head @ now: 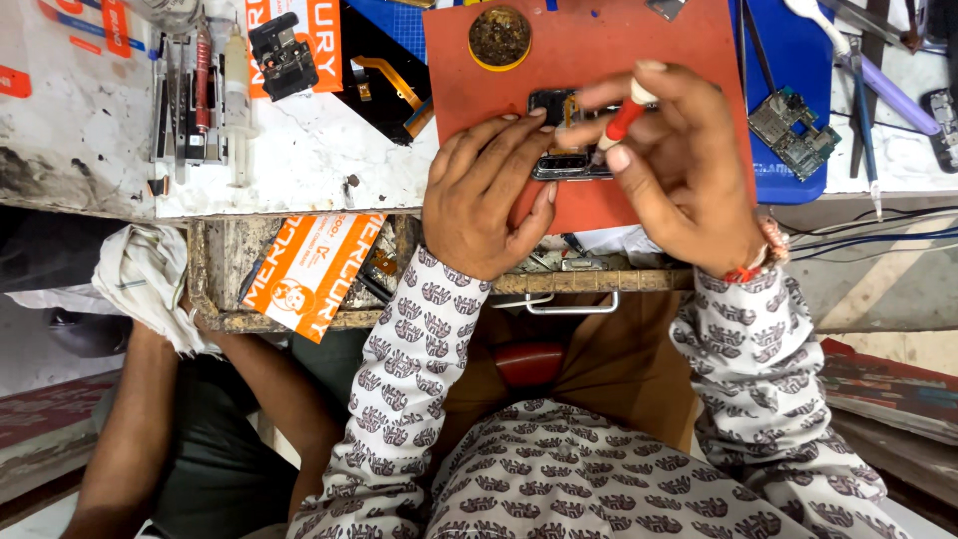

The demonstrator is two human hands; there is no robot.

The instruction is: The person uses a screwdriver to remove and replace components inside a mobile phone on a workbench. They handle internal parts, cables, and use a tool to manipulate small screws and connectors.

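An opened phone (561, 140) is laid on a red work mat (599, 60), at its near edge. It is steadied by the left hand (486, 200), palm down, fingers pressed together on its edge. A red-handled screwdriver (621, 122) is pinched between thumb and fingers of the right hand (679, 170), tip tilted down onto the phone.

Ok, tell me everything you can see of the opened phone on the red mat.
The opened phone lies flat on the red mat, back cover off, with dark internals and a metallic frame edge showing. Most of it is hidden under the hands. The left hand presses on its near left end; the right hand holds a red-handled screwdriver tip-down into it. Finer parts cannot be made out.
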